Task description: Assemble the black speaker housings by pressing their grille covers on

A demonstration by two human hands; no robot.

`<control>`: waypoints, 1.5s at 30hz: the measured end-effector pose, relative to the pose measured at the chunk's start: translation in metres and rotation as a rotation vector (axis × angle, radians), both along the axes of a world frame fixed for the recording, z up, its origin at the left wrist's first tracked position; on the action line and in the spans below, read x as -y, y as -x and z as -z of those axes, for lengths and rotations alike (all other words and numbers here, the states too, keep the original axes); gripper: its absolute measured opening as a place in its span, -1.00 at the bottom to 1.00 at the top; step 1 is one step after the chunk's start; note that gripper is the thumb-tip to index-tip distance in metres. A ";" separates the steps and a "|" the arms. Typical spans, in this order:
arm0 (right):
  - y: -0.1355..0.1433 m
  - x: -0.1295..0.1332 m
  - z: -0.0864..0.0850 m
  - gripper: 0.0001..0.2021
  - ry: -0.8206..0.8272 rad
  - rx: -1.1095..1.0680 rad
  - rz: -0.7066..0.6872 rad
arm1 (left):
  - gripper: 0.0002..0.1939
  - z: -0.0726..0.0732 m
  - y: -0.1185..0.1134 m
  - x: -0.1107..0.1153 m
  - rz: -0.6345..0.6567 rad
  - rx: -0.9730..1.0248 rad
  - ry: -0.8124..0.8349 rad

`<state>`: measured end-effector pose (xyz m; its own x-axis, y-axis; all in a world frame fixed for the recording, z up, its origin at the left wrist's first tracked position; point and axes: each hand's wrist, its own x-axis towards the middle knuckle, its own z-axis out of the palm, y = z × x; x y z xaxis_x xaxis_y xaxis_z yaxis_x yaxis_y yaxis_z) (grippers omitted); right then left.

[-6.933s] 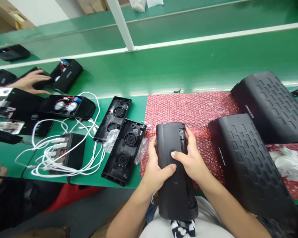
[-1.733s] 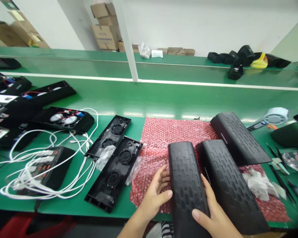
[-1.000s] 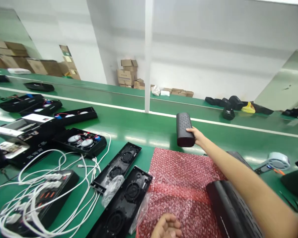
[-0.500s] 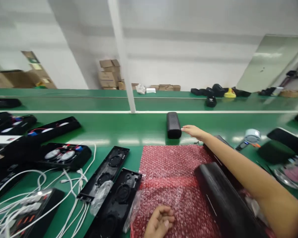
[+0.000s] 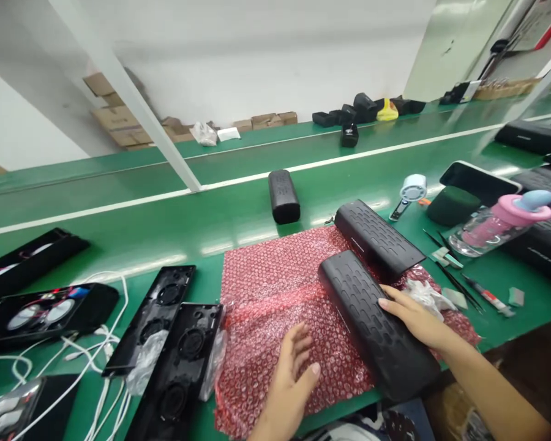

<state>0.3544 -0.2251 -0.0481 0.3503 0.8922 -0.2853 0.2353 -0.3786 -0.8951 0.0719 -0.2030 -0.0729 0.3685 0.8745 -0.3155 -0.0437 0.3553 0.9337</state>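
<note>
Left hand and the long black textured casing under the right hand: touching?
Apart: in the head view, red bubble wrap shows between the left hand and the black casing.

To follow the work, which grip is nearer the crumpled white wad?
Right. The right grip, touching the nearer black case, is beside the white wad; the left grip is farther, over red bubble wrap left of the case.

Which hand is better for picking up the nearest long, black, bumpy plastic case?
Probably the right hand: its fingers seem to rest on the edge of that long, black, bumpy plastic case. The left hand, off the case, is open over the red bubble wrap.
</note>
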 end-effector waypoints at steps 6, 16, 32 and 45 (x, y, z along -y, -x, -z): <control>0.029 -0.010 -0.031 -0.51 0.001 0.086 -0.190 | 0.05 -0.017 -0.027 -0.011 -0.050 0.158 0.116; 0.067 -0.052 -0.009 -0.19 -0.035 -0.554 -0.218 | 0.20 -0.023 -0.038 -0.012 -0.106 0.269 0.194; 0.086 -0.056 -0.019 -0.24 0.014 -0.687 -0.014 | 0.15 -0.022 -0.043 -0.011 -0.077 0.256 0.178; 0.081 -0.047 -0.017 -0.10 -0.020 -0.736 -0.100 | 0.14 -0.027 -0.046 -0.011 -0.105 0.268 0.200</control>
<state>0.2732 -0.1782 -0.0313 -0.0083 0.9172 -0.3984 -0.3955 -0.3689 -0.8411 0.1184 -0.1922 -0.0460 0.3728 0.8425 -0.3889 -0.3239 0.5109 0.7963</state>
